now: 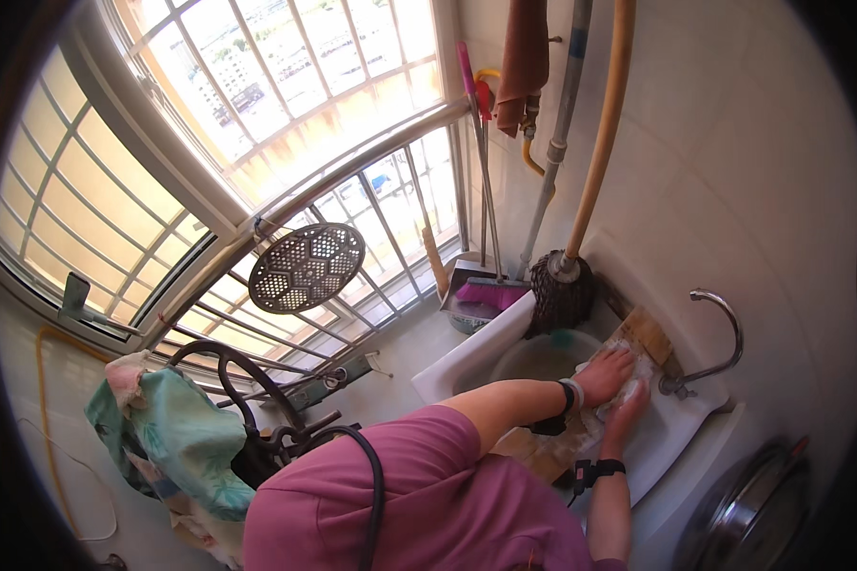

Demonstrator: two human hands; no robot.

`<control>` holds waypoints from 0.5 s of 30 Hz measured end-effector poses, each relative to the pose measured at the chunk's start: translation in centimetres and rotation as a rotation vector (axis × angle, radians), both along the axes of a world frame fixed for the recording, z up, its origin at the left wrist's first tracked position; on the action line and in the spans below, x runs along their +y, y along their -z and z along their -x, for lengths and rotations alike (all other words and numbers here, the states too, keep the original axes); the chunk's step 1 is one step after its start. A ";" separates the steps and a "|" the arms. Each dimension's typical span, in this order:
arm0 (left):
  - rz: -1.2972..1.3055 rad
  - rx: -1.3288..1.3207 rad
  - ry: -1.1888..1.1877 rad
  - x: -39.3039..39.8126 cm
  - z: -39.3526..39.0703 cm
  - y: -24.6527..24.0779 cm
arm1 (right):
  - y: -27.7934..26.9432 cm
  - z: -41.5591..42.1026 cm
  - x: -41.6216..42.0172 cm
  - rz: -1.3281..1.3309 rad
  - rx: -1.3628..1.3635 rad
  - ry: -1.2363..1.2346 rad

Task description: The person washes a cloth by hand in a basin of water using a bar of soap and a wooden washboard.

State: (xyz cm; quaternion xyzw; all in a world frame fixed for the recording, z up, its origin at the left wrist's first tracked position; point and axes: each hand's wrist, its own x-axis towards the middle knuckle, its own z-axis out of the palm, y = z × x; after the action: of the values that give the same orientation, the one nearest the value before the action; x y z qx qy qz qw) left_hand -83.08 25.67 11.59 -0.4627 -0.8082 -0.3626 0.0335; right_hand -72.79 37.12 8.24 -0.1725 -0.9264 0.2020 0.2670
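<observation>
My left hand [607,375] grips a pale, soapy wet cloth [641,365], its fingers bent over the fabric. Close below it, my right hand [625,415] holds the lower side of the same cloth; both hands partly hide it. Under the cloth a wooden washboard [646,334] slants across the white sink [446,360]. Suds lie on the board. A translucent basin [525,357] with cloudy water stands in the sink, beside my left forearm. A curved chrome faucet [735,321] rises just right of my hands.
A dark mop head [563,296] rests at the sink's far corner. Past the sink stand a purple broom [496,291] and a dustpan. A perforated metal disc [307,268] hangs from the window railing. Draped cloths [186,435] lie at left, and a round metal pan or lid [746,510] at lower right.
</observation>
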 end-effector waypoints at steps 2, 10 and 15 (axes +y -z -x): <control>0.003 -0.039 -0.035 1.0 0.5 -0.5 | 0.6 0.4 1.3 -0.013 -0.007 0.059; -0.070 0.087 0.259 -10.3 -4.0 0.3 | -2.6 -7.8 -8.6 -0.001 -0.011 -0.126; -0.004 0.012 0.179 -4.7 0.1 -0.9 | -0.9 -0.3 -1.6 -0.032 -0.015 -0.060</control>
State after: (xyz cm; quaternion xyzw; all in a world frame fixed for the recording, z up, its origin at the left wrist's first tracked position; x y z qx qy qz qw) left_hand -83.14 20.94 12.46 -0.5351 -0.7629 -0.3628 0.0067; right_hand -72.48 35.55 9.14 -0.1418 -0.9362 0.1938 0.2566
